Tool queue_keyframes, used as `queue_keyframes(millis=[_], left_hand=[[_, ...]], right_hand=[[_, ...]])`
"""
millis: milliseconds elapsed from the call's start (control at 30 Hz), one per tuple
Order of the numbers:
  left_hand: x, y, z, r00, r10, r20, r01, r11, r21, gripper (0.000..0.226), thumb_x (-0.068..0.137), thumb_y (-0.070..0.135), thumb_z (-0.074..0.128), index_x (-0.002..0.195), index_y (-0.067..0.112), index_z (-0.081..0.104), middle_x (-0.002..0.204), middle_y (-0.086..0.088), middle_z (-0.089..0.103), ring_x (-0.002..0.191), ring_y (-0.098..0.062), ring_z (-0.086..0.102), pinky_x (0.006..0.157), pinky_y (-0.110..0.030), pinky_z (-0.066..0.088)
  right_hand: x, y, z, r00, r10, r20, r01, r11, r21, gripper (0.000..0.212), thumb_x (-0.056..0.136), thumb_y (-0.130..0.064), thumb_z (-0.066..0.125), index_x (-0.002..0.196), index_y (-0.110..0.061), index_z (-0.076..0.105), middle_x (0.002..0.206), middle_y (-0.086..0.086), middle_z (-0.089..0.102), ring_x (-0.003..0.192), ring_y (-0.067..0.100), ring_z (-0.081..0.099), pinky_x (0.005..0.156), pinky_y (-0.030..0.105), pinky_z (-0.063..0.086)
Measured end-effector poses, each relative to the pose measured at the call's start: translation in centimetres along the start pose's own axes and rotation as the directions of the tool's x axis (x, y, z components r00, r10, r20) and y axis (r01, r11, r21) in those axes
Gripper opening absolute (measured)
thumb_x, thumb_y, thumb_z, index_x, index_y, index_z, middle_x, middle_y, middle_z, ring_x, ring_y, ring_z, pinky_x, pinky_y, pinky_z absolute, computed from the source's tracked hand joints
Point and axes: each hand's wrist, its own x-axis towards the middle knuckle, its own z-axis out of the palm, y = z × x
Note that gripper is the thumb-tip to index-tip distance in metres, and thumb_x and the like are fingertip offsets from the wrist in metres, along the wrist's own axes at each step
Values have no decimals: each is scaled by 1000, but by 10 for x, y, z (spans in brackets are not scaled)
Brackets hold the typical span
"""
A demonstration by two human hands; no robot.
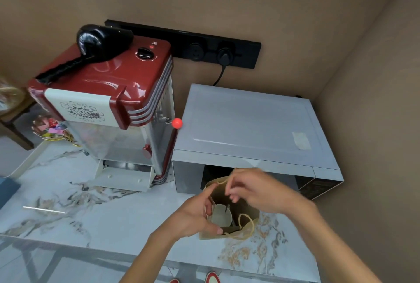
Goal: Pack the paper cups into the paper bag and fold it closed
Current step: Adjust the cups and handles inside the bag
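A brown paper bag stands open on the marble counter in front of the microwave. Inside it I see a white paper cup, mouth up. My left hand grips the bag's left rim, thumb inside the opening. My right hand is above the bag's far edge and pinches the far paper handle between its fingertips. The near handle hangs loose over the front rim.
A silver microwave sits right behind the bag. A red popcorn machine with a black hair dryer on top stands to the left. The counter's front edge runs below my arms. A wall closes the right side.
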Motion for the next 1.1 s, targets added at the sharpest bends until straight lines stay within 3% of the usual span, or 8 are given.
queue_keyframes(millis=[133,367,533,667,800,867,967,1100], left_hand=[[2,0,1,1000,28,-7,-28,1000,9,113,67,15,89,154,36,20,95,-2,48,75,-12,49,66,-21,43],[0,-3,0,999,27,-22,-26,999,43,115,68,21,89,155,39,16,97,1,48,77,-9,49,69,-20,42],[-4,-1,-2,999,39,-25,-38,998,46,114,69,22,89,155,39,15,98,0,48,81,-11,50,73,-23,45],[-3,0,0,999,38,-18,-36,997,62,116,69,22,89,155,40,14,98,1,47,86,-12,52,74,-23,46],[-2,-2,-4,999,30,-15,-29,998,63,116,67,23,89,155,41,16,98,1,47,84,-11,51,73,-21,44],[-1,-4,-5,999,36,-13,-35,997,71,115,66,23,89,154,40,17,96,1,47,80,-10,51,70,-20,43],[0,-5,-5,999,40,-8,-39,995,87,114,66,23,89,154,41,19,96,2,47,77,-9,50,67,-18,42],[-1,-4,-8,997,76,-20,-73,991,109,102,68,24,88,149,43,29,92,5,47,71,-5,48,59,-13,39]], right_hand=[[50,11,43,960,102,260,-36,968,-249,11,91,-3,57,96,-4,67,99,11,73,87,20,72,82,43,59],[78,27,91,904,205,376,-10,887,-461,24,93,-15,57,114,-4,62,113,19,66,103,35,62,85,41,51],[87,30,106,842,332,426,5,784,-621,37,97,-15,53,132,-2,53,134,21,55,126,36,52,111,43,35],[124,-23,141,663,702,260,124,239,-963,71,86,-29,71,145,-17,33,148,-11,37,140,7,38,116,54,25],[125,-11,151,543,764,348,-30,432,-901,62,71,-24,82,118,-5,48,107,-7,55,113,-5,51,109,41,39],[106,-5,138,753,634,176,-100,374,-922,59,73,-16,81,116,8,48,99,12,58,104,6,58,107,31,41],[74,7,95,836,377,399,-126,840,-528,35,93,-14,57,126,-2,56,125,20,60,117,33,57,101,41,43],[50,14,59,929,159,334,-99,977,-190,37,90,1,49,118,-15,67,99,1,71,89,17,66,82,33,55]])
